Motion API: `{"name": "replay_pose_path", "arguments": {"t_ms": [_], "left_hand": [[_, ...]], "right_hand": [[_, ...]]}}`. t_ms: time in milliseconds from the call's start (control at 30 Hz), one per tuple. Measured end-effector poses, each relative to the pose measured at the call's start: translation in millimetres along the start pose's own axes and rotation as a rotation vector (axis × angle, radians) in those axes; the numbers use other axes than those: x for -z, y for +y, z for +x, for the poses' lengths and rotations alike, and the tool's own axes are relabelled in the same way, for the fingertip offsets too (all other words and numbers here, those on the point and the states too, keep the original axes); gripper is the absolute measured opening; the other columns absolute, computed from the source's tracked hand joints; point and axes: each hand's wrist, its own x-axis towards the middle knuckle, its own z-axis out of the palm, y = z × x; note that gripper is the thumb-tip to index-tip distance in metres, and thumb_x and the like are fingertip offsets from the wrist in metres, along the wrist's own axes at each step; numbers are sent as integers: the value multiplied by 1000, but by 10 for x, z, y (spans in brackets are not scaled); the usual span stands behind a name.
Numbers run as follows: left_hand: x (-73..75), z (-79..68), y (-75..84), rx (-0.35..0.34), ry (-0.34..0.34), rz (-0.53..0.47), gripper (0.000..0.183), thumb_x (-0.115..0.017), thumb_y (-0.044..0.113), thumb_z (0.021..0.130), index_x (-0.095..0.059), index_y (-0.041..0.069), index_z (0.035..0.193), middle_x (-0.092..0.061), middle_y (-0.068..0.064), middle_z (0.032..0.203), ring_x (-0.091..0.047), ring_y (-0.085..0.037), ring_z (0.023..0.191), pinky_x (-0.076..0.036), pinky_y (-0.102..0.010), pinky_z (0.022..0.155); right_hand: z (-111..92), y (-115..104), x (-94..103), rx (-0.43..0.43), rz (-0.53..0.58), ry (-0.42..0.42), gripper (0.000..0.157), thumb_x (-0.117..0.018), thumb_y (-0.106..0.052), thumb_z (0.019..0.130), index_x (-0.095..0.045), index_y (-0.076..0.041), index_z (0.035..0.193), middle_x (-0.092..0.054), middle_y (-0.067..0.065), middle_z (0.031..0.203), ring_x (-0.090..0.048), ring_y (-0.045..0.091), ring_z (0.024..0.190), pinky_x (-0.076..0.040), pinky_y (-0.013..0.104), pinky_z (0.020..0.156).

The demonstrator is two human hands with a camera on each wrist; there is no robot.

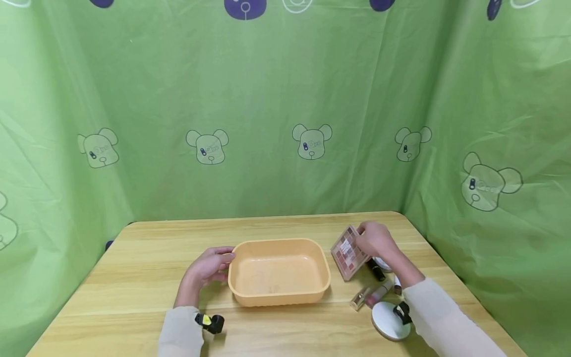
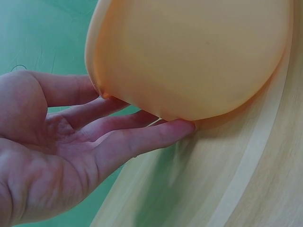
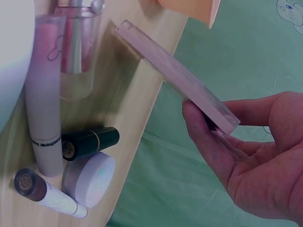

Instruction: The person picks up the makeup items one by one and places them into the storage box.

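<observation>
My left hand (image 1: 209, 267) touches the left end of an orange plastic basin (image 1: 280, 300). In the left wrist view its fingers (image 2: 142, 139) reach fairly straight against the basin's outer wall (image 2: 199, 56), with the uppermost one at the rim. Beyond the basin's right end, my right hand (image 1: 373, 240) pinches an eyeshadow palette (image 1: 345, 255) by one edge. The palette is tilted up, its rows of pink and brown pans showing in the head view. From the right wrist, the palette (image 3: 175, 73) appears edge-on between thumb and fingers.
Under my right arm lie a black tube (image 1: 376, 270), a pinkish tube (image 1: 379, 293), a small clear-and-gold cosmetic (image 1: 359, 299), a round white disc (image 1: 389, 320) and a round white jar (image 3: 90, 179). A dark-capped white tube (image 3: 49, 191) lies beside them. Green curtains (image 1: 263, 178) surround the wooden table (image 1: 178, 233).
</observation>
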Motion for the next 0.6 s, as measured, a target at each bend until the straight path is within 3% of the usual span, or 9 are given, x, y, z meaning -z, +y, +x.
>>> {"name": "replay_pose_path", "arguments": {"t_ms": [600], "left_hand": [[14, 36, -28, 5, 11, -10, 45, -50, 15, 97, -44, -3, 138, -57, -24, 123, -59, -33, 106, -57, -45, 79]], "right_hand": [[81, -222, 255, 3, 99, 15, 33, -55, -9, 81, -60, 10, 108, -64, 19, 84, -60, 20, 57, -54, 30, 47]]}}
